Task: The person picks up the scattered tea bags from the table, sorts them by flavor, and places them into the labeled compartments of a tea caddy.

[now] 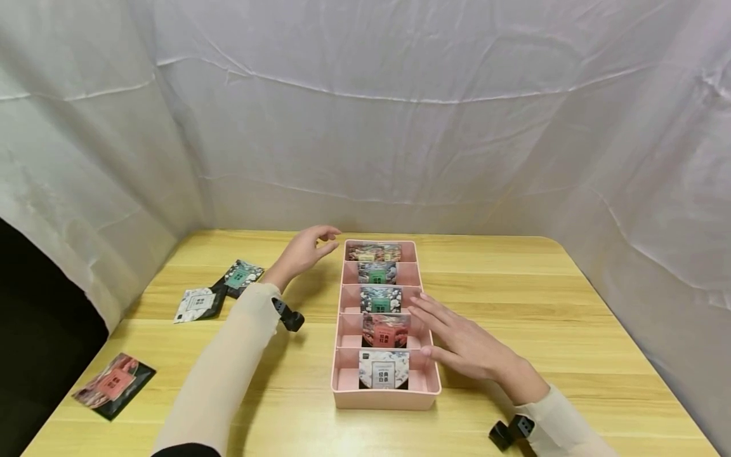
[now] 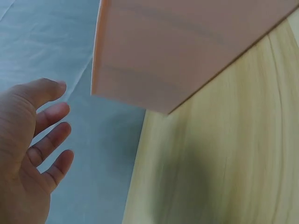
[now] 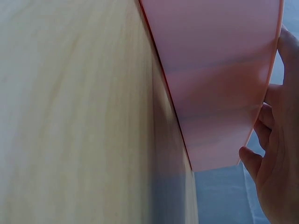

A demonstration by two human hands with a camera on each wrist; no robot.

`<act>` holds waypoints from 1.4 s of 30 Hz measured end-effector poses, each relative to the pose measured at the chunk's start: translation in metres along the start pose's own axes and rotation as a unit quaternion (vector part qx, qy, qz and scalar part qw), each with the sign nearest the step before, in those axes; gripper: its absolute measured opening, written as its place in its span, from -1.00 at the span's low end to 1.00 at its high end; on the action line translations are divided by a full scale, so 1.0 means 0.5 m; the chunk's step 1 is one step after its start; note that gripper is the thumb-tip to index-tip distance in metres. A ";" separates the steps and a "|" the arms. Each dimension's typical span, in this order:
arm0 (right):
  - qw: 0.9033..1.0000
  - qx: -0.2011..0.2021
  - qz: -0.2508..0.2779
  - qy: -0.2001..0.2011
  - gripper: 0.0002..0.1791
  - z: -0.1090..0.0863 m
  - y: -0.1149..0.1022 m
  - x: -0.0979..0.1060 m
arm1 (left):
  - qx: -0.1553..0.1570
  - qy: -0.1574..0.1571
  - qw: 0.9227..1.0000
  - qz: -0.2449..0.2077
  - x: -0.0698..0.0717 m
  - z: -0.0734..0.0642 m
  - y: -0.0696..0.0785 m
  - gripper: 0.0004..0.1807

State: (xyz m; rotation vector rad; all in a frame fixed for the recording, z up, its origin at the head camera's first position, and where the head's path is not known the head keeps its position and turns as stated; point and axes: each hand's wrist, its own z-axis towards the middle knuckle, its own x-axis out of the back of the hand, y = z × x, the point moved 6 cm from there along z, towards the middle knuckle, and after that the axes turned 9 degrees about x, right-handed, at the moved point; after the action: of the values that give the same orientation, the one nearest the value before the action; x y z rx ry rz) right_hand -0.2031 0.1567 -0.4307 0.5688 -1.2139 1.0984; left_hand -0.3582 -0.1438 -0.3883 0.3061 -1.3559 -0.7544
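A long pink divided box (image 1: 385, 400) stands on the table, with flat printed sachets in its compartments. From back to front these are yellow-brown sachets (image 1: 374, 252), a bluish one with a green label (image 1: 377, 273), a dark floral one with a green label (image 1: 381, 299), a red one (image 1: 385, 331) and a white one (image 1: 384, 370). My left hand (image 1: 305, 251) hovers beside the box's far left corner, fingers loosely bent around nothing; the left wrist view shows it apart from the wall. Along the right rim, my right hand (image 1: 465, 343) has its relaxed fingertips right at the edge.
On the left of the wooden table (image 1: 485, 273) lie more sachets: a red one (image 1: 114, 384) near the front, and a white one (image 1: 197, 303) close to a green-labelled one (image 1: 242, 276) farther back. Pale curtain (image 1: 388, 127) hangs behind and at both sides.
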 end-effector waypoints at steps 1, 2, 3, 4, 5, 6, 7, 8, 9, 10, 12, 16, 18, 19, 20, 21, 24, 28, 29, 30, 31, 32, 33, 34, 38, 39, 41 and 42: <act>1.000 -0.001 0.001 0.000 -0.23 0.000 0.000 0.000 | 0.003 0.003 1.000 -0.004 0.004 -0.004 -0.005 -0.64; 1.000 -0.002 0.002 -0.003 -0.23 0.000 0.000 0.000 | 0.006 0.006 1.000 -0.006 0.007 -0.007 -0.011 -0.63; 1.000 -0.003 0.002 -0.003 -0.23 -0.001 0.001 -0.001 | 0.008 0.009 1.000 -0.007 0.011 -0.011 -0.017 -0.63; 1.000 -0.004 0.004 -0.005 -0.23 -0.001 0.001 -0.001 | 0.010 0.012 1.000 -0.008 0.014 -0.015 -0.022 -0.63; 1.000 -0.005 0.004 -0.006 -0.23 -0.002 0.001 -0.002 | 0.012 0.015 1.000 -0.009 0.018 -0.019 -0.028 -0.62; 1.000 -0.005 0.002 -0.007 -0.23 -0.002 0.001 -0.002 | 0.015 0.018 1.000 -0.010 0.021 -0.023 -0.034 -0.62; 1.000 -0.005 0.002 -0.007 -0.23 -0.003 0.001 -0.002 | 0.016 0.021 1.000 -0.010 0.024 -0.028 -0.038 -0.62; 1.000 -0.004 0.001 -0.007 -0.23 -0.003 0.001 -0.002 | 0.018 0.022 1.000 -0.008 0.027 -0.032 -0.044 -0.61; 1.000 -0.003 0.001 -0.005 -0.23 -0.003 0.001 -0.002 | 0.020 0.023 1.000 -0.006 0.029 -0.035 -0.049 -0.60; 1.000 -0.003 0.001 -0.006 -0.23 -0.003 0.001 -0.002 | 0.022 0.023 0.999 -0.005 0.031 -0.039 -0.054 -0.60; 1.000 -0.003 0.001 -0.006 -0.23 -0.003 0.002 -0.001 | 0.028 0.022 0.999 -0.001 0.035 -0.045 -0.063 -0.59; 1.000 -0.005 0.000 -0.012 -0.22 -0.004 0.002 -0.002 | 0.034 0.021 0.999 0.001 0.043 -0.056 -0.081 -0.57; 1.000 -0.004 -0.002 -0.013 -0.22 -0.004 0.001 -0.003 | 0.036 0.021 0.999 0.001 0.048 -0.062 -0.090 -0.57; 1.000 -0.004 -0.003 -0.014 -0.22 -0.004 0.001 -0.003 | 0.038 0.021 0.999 0.002 0.050 -0.066 -0.095 -0.57; 1.000 -0.002 -0.004 -0.013 -0.23 -0.003 0.001 -0.003 | 0.041 0.020 0.999 0.004 0.053 -0.069 -0.099 -0.57; 1.000 -0.002 -0.005 -0.013 -0.23 -0.003 0.000 -0.002 | 0.043 0.019 0.999 0.007 0.055 -0.074 -0.104 -0.56; 1.000 -0.001 -0.009 -0.010 -0.23 -0.002 -0.001 -0.001 | 0.051 0.016 0.998 0.016 0.064 -0.087 -0.116 -0.56; 1.000 0.004 -0.021 -0.010 -0.24 -0.001 -0.003 0.001 | 0.062 0.011 0.998 0.032 0.075 -0.102 -0.134 -0.55; 1.000 0.006 -0.026 -0.011 -0.24 -0.001 -0.004 0.002 | 0.065 0.009 0.997 0.037 0.077 -0.106 -0.140 -0.55; 0.999 0.007 -0.029 -0.012 -0.24 -0.001 -0.004 0.002 | 0.067 0.007 0.997 0.043 0.079 -0.109 -0.145 -0.54; 0.999 0.008 -0.031 -0.014 -0.24 -0.001 -0.005 0.003 | 0.070 0.005 0.996 0.048 0.081 -0.112 -0.151 -0.54; 0.999 0.007 -0.033 -0.016 -0.23 -0.001 -0.006 0.004 | 0.073 0.003 0.996 0.051 0.083 -0.115 -0.156 -0.54; 0.999 0.007 -0.036 -0.017 -0.23 -0.001 -0.006 0.005 | 0.077 0.001 0.996 0.053 0.085 -0.118 -0.162 -0.54; 0.999 0.007 -0.040 -0.019 -0.23 -0.001 -0.007 0.006 | 0.078 -0.001 0.995 0.057 0.087 -0.121 -0.168 -0.54; 0.999 0.006 -0.050 -0.022 -0.21 0.000 -0.010 0.009 | 0.085 -0.004 0.994 0.063 0.094 -0.131 -0.189 -0.55; 0.998 0.007 -0.052 -0.022 -0.21 0.000 -0.010 0.009 | 0.085 -0.004 0.994 0.066 0.097 -0.134 -0.194 -0.55; 0.998 0.007 -0.054 -0.027 -0.21 0.002 -0.011 0.010 | 0.086 -0.005 0.994 0.070 0.102 -0.138 -0.202 -0.55; 0.998 0.006 -0.053 -0.029 -0.20 0.003 -0.011 0.010 | 0.087 -0.005 0.994 0.073 0.105 -0.141 -0.206 -0.55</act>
State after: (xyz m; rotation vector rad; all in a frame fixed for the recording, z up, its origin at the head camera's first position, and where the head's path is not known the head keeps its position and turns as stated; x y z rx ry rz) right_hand -0.1988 0.1551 -0.4245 0.6712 -1.2139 1.0060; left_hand -0.3218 -0.2684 -0.4262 0.3360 -1.4398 -0.5174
